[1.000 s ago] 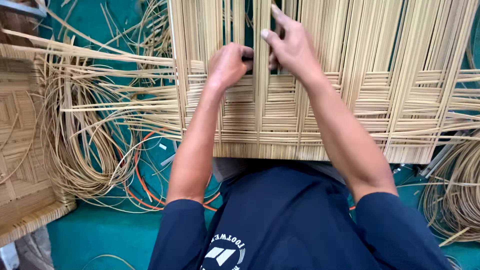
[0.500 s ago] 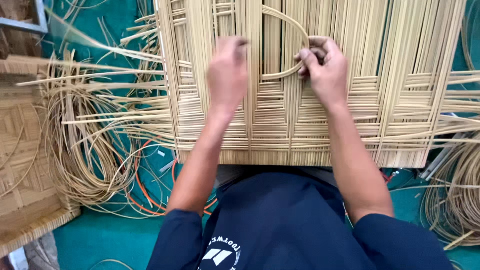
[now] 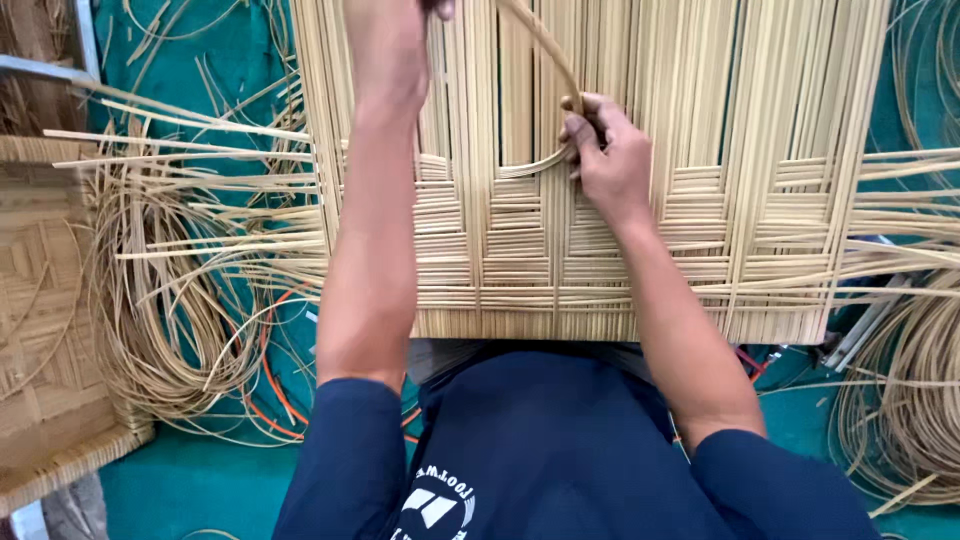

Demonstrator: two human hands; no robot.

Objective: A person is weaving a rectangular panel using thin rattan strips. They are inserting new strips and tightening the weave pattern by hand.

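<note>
A large woven cane panel (image 3: 760, 240) of pale vertical strips, with crosswise weaving in its lower part, lies over my lap. My right hand (image 3: 605, 160) pinches a curved cane strip (image 3: 555, 70) that loops up and back down into the panel. My left hand (image 3: 390, 35) reaches up to the top edge of the view, resting on the vertical strips; its fingers are mostly cut off, near the upper end of the same loop.
Loose cane coils (image 3: 170, 320) lie on the teal floor (image 3: 190, 480) at left, with orange cords (image 3: 265, 350) among them. A finished woven mat (image 3: 45, 330) sits at far left. More cane coils (image 3: 910, 410) lie at right.
My left hand has moved up toward the top of the panel. The right hand has drawn the cane strip lower, and the loop now arcs between both hands.
</note>
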